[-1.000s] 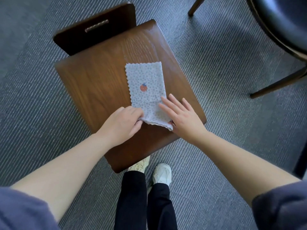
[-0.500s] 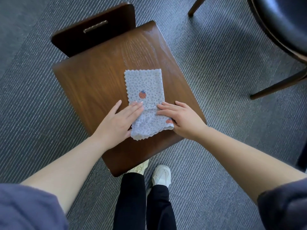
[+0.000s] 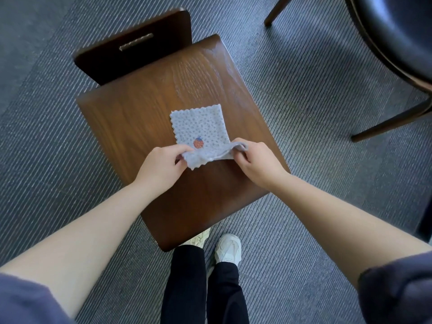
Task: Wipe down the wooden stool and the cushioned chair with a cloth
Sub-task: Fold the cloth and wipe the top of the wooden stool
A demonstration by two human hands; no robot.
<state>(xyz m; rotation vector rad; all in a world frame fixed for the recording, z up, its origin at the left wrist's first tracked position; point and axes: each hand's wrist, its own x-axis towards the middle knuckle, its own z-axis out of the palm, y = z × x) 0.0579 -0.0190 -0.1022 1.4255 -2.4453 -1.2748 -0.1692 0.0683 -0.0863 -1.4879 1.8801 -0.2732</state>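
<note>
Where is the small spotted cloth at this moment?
In the head view the cloth lies near the middle of the wooden stool seat, its near edge pinched and lifted by the left hand and the right hand.

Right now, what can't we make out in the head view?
- Black cushioned chair: cut off by the top and right edges; only part of the seat and some legs show.
- Dark wooden stool: its legs are hidden under the seat.
- Grey dotted cloth: near edge bunched between left hand and right hand.
</note>
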